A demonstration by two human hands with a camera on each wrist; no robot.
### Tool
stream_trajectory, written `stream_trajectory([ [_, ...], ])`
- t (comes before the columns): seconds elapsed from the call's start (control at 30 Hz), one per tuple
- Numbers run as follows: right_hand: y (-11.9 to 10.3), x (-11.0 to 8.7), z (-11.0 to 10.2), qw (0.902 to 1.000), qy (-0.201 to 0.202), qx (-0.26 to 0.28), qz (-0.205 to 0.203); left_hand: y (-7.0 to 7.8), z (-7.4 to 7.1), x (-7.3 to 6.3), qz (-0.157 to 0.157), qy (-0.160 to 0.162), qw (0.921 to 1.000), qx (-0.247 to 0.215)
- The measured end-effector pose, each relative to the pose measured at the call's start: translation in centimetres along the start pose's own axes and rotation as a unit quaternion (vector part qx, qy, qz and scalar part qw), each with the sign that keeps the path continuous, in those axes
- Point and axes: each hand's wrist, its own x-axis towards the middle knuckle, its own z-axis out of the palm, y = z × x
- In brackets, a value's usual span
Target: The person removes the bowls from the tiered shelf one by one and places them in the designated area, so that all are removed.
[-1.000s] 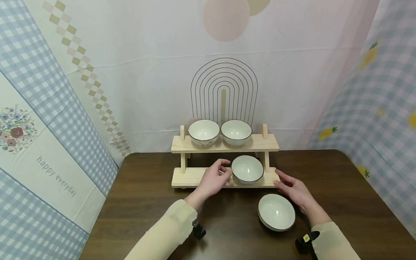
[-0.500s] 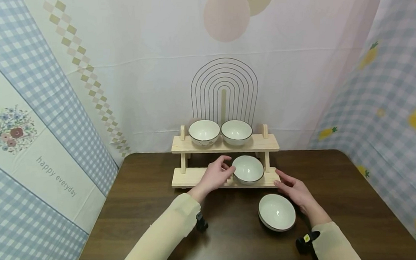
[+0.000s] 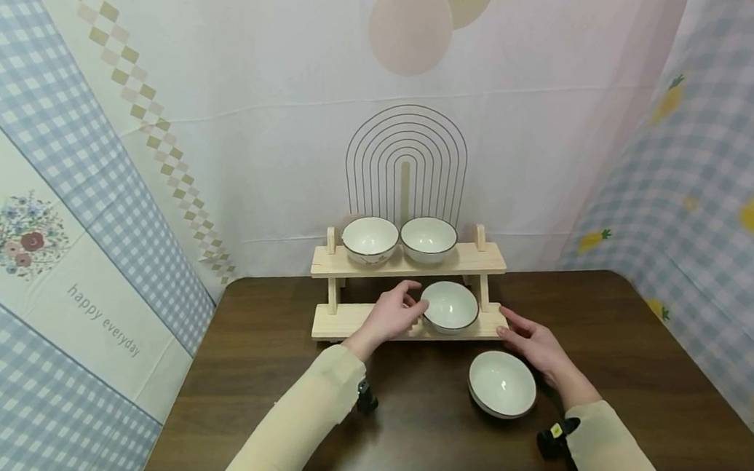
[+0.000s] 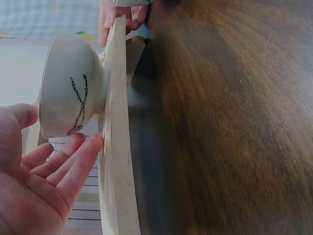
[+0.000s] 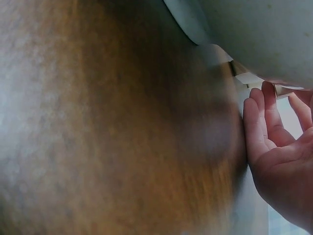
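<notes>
A two-tier wooden shelf (image 3: 358, 322) stands by the back wall. On its lower board sits a white bowl (image 3: 450, 306) with a dark rim; the left wrist view shows a branch pattern on its side. My left hand (image 3: 395, 313) is at that bowl's left side, its fingers loosely bent and its thumb at the rim. My right hand (image 3: 540, 349) holds the right end of the lower board between thumb and fingers. Another bowl (image 3: 501, 384) rests on the table before that hand and fills the top of the right wrist view.
Two similar bowls, one on the left (image 3: 370, 240) and one on the right (image 3: 428, 240), sit side by side on the upper board. The dark wooden table (image 3: 414, 450) reaches back to a patterned cloth wall (image 3: 276, 170). A checked cloth (image 3: 713, 215) hangs at the right.
My left hand has shifted slightly right against the lower-board bowl, and that bowl has slid a little to the right. The right hand and the other bowls stay where they were.
</notes>
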Motion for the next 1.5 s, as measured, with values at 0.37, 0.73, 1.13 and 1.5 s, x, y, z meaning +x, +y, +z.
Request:
stream_trajectory([
  [0.37,-0.1,-0.21,0.02,1.0,0.004,-0.006,0.001,0.1,0.26,-0.03,0.007,-0.001,1.0,-0.002],
  [0.73,-0.03,-0.21,0.04,1.0,0.005,0.002,0.002,0.26,0.38,-0.25,0.005,0.007,0.9999,0.013],
  [1.13,-0.17,-0.4,0.07,1.0,0.003,0.002,0.001,0.59,0.65,-0.53,-0.009,0.015,0.9996,-0.022],
  [1.5,-0.14,-0.41,0.11,1.0,0.004,0.0,-0.003,0.68,0.94,-0.64,-0.023,0.022,0.997,-0.071],
])
